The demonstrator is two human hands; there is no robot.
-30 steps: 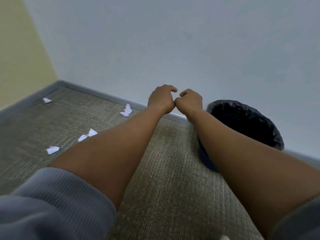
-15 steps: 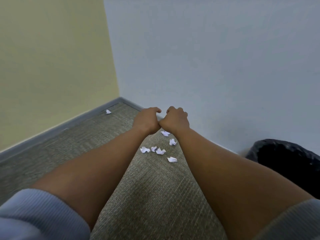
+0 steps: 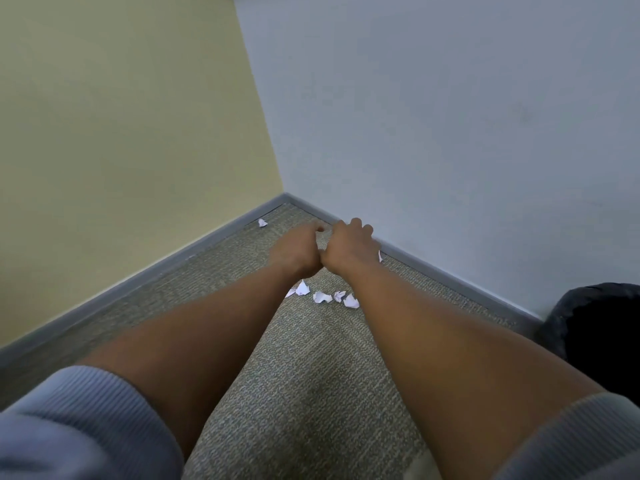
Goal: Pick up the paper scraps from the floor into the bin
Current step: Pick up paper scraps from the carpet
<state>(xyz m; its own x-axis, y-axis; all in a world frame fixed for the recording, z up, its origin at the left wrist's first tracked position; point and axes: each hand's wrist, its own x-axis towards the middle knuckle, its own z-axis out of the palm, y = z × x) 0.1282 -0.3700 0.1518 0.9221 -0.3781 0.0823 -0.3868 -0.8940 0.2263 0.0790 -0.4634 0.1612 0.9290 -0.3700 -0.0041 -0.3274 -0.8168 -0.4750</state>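
Observation:
Both my arms stretch forward over the carpet, with the hands side by side and touching. My left hand [image 3: 297,252] is blurred, its fingers curled and nothing visible in it. My right hand [image 3: 350,249] is also curled, and no paper shows in it. Just below the hands lies a cluster of white paper scraps [image 3: 322,297], the leftmost scrap [image 3: 302,288] by my left wrist. A single scrap [image 3: 262,222] sits near the room corner, and another scrap [image 3: 380,256] peeks out beside my right hand. The black bin [image 3: 602,327] is at the right edge, partly cut off.
A grey baseboard [image 3: 138,289] runs along the yellow wall on the left and the pale blue wall on the right; they meet in a corner just beyond my hands. Grey-green carpet [image 3: 311,393] covers the floor. My blue sleeves fill the bottom corners.
The view has swung left toward the corner, so the bin slid to the right edge. My hands stayed together and now sit just beyond the cluster of scraps.

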